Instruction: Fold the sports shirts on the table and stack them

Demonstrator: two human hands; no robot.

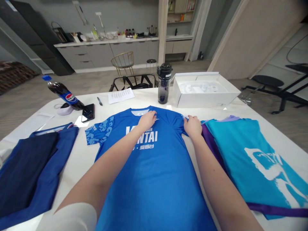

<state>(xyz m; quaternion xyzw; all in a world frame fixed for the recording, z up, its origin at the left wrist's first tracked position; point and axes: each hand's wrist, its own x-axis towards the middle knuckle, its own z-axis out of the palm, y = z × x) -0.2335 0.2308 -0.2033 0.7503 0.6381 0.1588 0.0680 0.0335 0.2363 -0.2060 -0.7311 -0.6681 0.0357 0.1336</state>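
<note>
A blue T-shirt (154,173) with white lettering lies spread face up, collar toward the far side. Its patterned left-hand sleeve (99,130) is laid out flat. My left hand (147,120) is on the upper chest just below the collar, fingers curled together against the cloth; my forearm covers part of the lettering. At the sleeve on the right, my right hand (193,126) is closed on bunched fabric, fingertips partly hidden. Close to that hand lies a turquoise garment (240,144) with a white print, over purple cloth (213,144).
Folded dark blue clothes (31,166) lie at left. Beyond are a cola bottle (64,93), a phone (88,113), a pen (99,101), a paper sheet (121,95), a dark drinking bottle (164,85) and an open white box (207,99), all on the white table (74,141).
</note>
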